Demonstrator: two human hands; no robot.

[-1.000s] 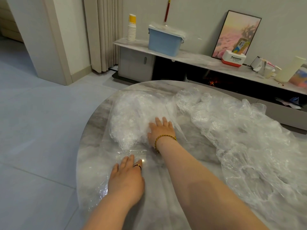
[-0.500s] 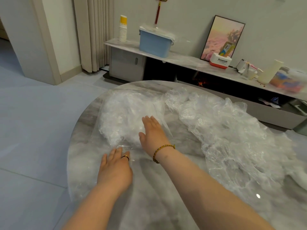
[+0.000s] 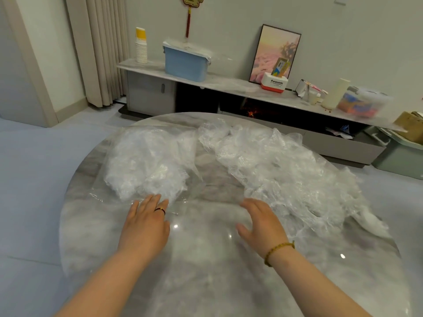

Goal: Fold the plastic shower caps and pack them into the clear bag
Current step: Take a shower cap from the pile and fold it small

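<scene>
A clear bag point(image 3: 148, 163) stuffed with crumpled shower caps lies flat on the left half of the round marble table point(image 3: 206, 266). Its open mouth faces me. My left hand point(image 3: 146, 223) rests flat on the bag's near edge, fingers spread, a ring on one finger. A long heap of loose shower caps point(image 3: 286, 170) runs along the right side of the table. My right hand point(image 3: 261, 223), a bead bracelet at its wrist, hovers open over bare marble beside the near end of that heap and holds nothing.
The table's left edge drops to the grey floor point(image 3: 34, 179). Behind it runs a low TV console point(image 3: 217, 85) carrying a blue bin point(image 3: 185, 62), stacked paper cups point(image 3: 141, 46), a framed picture point(image 3: 274, 53) and clutter. A green crate point(image 3: 400, 154) stands at the far right.
My right hand has lifted off the stuffed bag and swung right and toward me, onto bare marble near the loose heap. The left hand stays on the bag's edge. The view has shifted rightwards.
</scene>
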